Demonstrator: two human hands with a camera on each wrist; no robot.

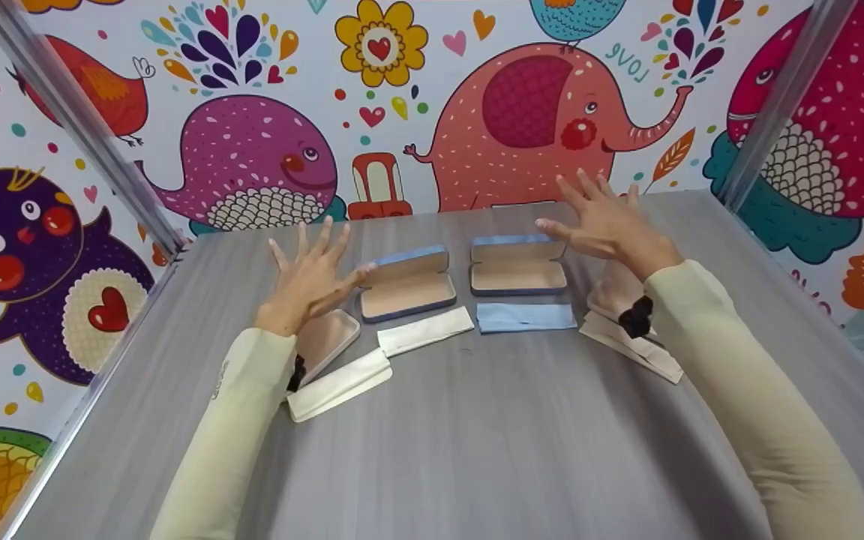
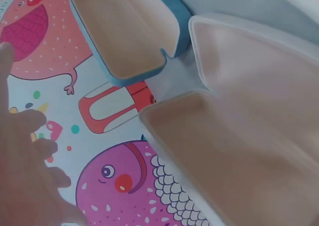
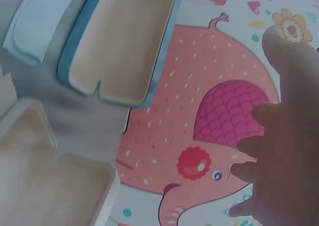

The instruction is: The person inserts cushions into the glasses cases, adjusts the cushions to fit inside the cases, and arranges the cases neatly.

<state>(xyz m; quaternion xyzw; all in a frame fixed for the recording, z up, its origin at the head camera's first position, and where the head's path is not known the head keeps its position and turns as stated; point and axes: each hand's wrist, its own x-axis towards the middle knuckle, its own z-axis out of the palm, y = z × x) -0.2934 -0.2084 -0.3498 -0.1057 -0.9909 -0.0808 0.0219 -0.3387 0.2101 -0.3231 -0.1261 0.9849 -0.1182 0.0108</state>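
My left hand, fingers spread and straight, is over the left side of the table, holding nothing. Under its wrist lies an open pale glasses case, largely hidden by the arm in the head view; the left wrist view shows its beige lining. Beside the left thumb is an open blue glasses case. My right hand also has its fingers spread and grips nothing. Another open blue case lies left of it, while a pale case sits partly hidden beneath its wrist.
Folded cloths lie before the cases: a cream one at left, another cream one, a light blue one, and a beige one near the right forearm. A cartoon-printed wall and metal posts bound the grey table.
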